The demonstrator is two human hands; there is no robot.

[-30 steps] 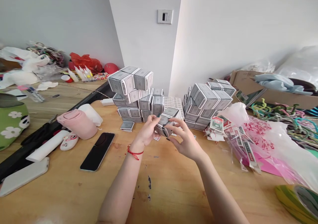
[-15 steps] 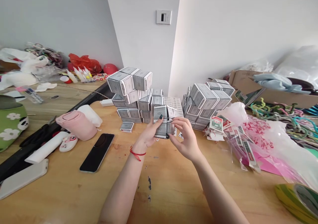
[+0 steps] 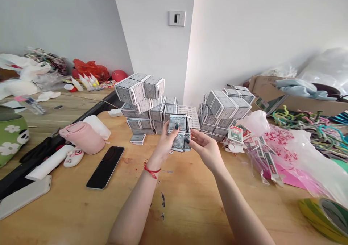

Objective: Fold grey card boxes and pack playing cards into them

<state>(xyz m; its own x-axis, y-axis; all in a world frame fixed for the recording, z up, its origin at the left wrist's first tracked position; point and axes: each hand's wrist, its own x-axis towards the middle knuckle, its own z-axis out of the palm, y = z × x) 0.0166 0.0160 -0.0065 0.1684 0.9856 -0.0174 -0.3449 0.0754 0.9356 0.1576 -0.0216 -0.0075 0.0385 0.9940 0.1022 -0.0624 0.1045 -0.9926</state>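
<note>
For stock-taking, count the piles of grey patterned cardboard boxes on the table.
2: left pile beyond the left hand, right pile beside the pink plastic bag; more may hide behind.

A red string bracelet (image 3: pixel 151 168) rings the left wrist (image 3: pixel 153 159); nails (image 3: pixel 176 127) seem dark teal.

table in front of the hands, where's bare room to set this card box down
The table is bare along the near edge, from the black phone across to the green tape roll. Crowded: box stacks behind the card box, plastic bags to its right.
</note>
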